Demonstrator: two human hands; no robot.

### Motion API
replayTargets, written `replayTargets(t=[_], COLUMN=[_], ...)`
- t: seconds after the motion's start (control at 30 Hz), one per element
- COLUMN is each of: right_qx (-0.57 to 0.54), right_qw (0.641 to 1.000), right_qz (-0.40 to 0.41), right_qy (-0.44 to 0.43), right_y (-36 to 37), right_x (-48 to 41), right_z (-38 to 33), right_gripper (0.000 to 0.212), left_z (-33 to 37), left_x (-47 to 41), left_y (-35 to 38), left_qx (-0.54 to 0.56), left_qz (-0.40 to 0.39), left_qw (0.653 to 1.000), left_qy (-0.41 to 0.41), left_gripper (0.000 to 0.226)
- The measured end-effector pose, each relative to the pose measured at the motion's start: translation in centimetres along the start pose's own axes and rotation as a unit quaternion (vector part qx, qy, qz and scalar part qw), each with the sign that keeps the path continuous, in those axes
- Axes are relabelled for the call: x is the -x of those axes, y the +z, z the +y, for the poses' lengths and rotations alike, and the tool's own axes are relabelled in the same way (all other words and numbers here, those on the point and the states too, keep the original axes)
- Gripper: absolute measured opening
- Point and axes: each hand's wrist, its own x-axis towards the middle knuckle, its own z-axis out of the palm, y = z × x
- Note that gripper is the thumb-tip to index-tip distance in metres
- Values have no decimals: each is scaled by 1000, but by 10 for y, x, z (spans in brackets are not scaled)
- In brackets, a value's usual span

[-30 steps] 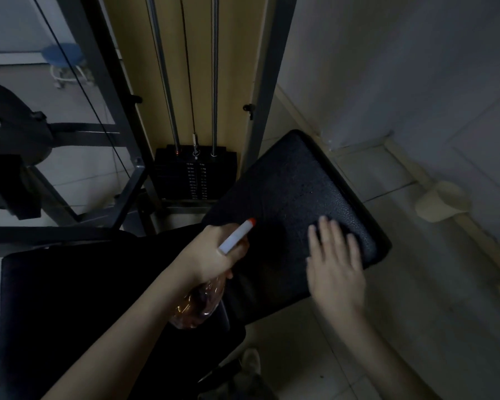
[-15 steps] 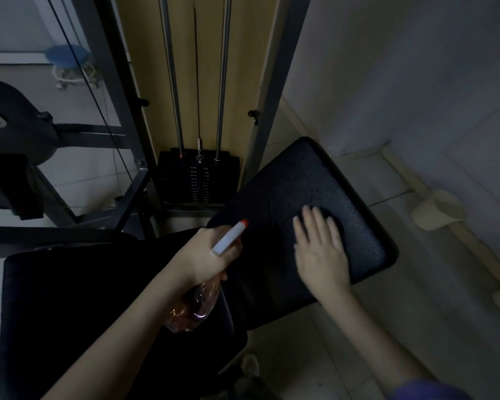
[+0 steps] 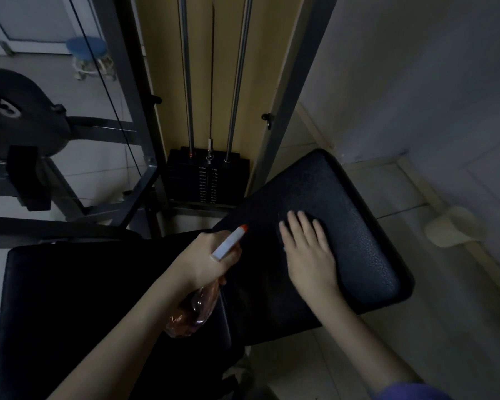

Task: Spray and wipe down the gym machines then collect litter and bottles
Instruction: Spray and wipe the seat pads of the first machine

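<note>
Right hand (image 3: 309, 255) has slid in from the seat pad's (image 3: 358, 226) outer edge toward the middle over the last 1 second, fingers flat and pressing down, so it's mid-wipe. Can't tell if there's a cloth under it. Left hand (image 3: 205, 261) is wrapped round the spray bottle (image 3: 191, 316), just beside the pad. Litter pickup looks not started.
</note>
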Motion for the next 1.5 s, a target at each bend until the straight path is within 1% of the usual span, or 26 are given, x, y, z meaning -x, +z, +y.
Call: replayTargets(t=[0.1, 0.2, 0.27, 0.37, 0.47, 0.5, 0.53, 0.6, 0.63, 0.67, 0.7, 0.73, 0.8, 0.83, 0.9, 0.97, 1.03, 1.07, 1.13, 1.17, 1.2, 1.27, 1.33, 1.37, 1.43, 1.5], right_qx=[-12, -9, -4, -17, -28, -39, -43, -28, -19, -10, -10, -8, -4, -16, -47, -57, -38, -38, -12, -8, -12, -12, -10, -2, -16, -15], right_qw=[1000, 997, 993, 996, 999, 999, 999, 999, 997, 995, 994, 996, 1000, 997, 989, 988, 988, 992, 999, 999, 997, 985, 968, 963, 968, 984], right_qz=[6, 57, 70, 56, 15, 6, 9, 28, 45, 62, 61, 48, -2, -31, -109, -103, -93, -80, -26, -13, -32, -105, -172, -176, -159, -85], right_qy=[-7, 60, 96, 64, -4, -12, -7, 33, 59, 83, 87, 68, -25, -63, -89, -95, -114, -85, -33, -44, -70, -134, -180, -203, -193, -153], right_y=[-13, -26, -23, -8, -4, -7, -12, -20, -21, -21, -20, -16, -3, 7, 10, 6, 1, 1, 6, 10, 15, 28, 34, 34, 32, 28], right_x=[11, -30, -64, -81, -53, -47, -49, -69, -85, -103, -116, -124, -119, -108, -86, -82, -97, -110, -126, -128, -124, -105, -82, -74, -72, -88], right_z=[13, 33, 34, 16, 10, 14, 20, 29, 31, 30, 26, 18, -5, -16, -30, -26, -13, -9, -8, -13, -23, -44, -54, -52, -40, -29], right_gripper=[61, 64, 61, 53, 53, 51, 53, 57, 55, 53, 52, 52, 57, 58, 61, 62, 55, 52, 46, 45, 47, 51, 52, 52, 54, 57], left_z=[-1, -2, -1, -1, -4, -5, -7, -10, -11, -12, -15, -17, -20, -21, -23, -24, -30, -33, -37, -39, -41, -45, -49, -51, -55, -56], left_x=[-7, -13, -17, -24, -26, -26, -26, -27, -28, -29, -30, -31, -31, -32, -31, -29, -28, -27, -24, -22, -20, -19, -18, -18, -16, -11], left_y=[-1, -2, -2, -2, -2, -1, 0, 2, 2, 1, 1, 1, -2, -4, -8, -10, -11, -12, -12, -12, -12, -13, -14, -15, -15, -16], left_qx=[14, 17, 11, 3, 9, 12, 7, -16, -26, -35, -41, -40, -37, -41, -48, -44, -41, -40, -32, -28, -29, -42, -46, -47, -43, -28], left_qz=[6, 12, 22, 31, 33, 32, 29, 30, 32, 33, 35, 41, 52, 52, 54, 56, 59, 61, 65, 67, 67, 63, 60, 61, 68, 74], left_qw=[1000, 1000, 1000, 1000, 999, 999, 999, 999, 999, 999, 999, 998, 998, 998, 997, 997, 997, 997, 997, 997, 997, 997, 997, 996, 996, 996], left_qy=[-11, -10, -8, 0, -8, -12, -12, -13, -7, -4, -3, -3, -5, -5, 0, 1, -9, -13, -18, -24, -29, -32, -35, -37, -37, -51], left_gripper=[34, 39, 45, 51, 56, 58, 52, 25, 19, 21, 21, 18, 14, 20, 34, 36, 27, 21, 23, 27, 31, 33, 23, 19, 20, 24])
